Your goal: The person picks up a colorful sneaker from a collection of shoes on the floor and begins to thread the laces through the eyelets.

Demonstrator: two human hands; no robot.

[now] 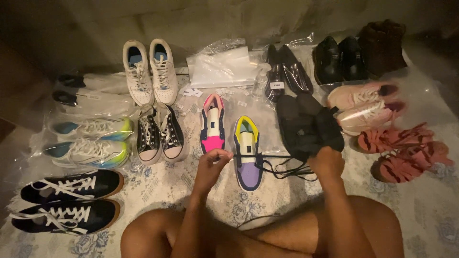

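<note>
A thin black lace (258,156) runs taut across the lower centre of the frame; the left hand (210,165) pinches one end between fingertips, the right hand (327,160) grips the other with a bunched black shoe (306,126), soft and matte; beneath lies a purple-and-yellow sneaker (247,153), flat and glossy, beside a pink one (213,124); all on a floral cloth (162,184).

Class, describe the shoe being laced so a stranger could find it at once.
Start at the patterned mat covered in shoe pairs. Between the left hand and right hand lies the multicoloured sneaker. Unlike its pink-fronted partner, it has a purple toe and yellow collar.
</note>
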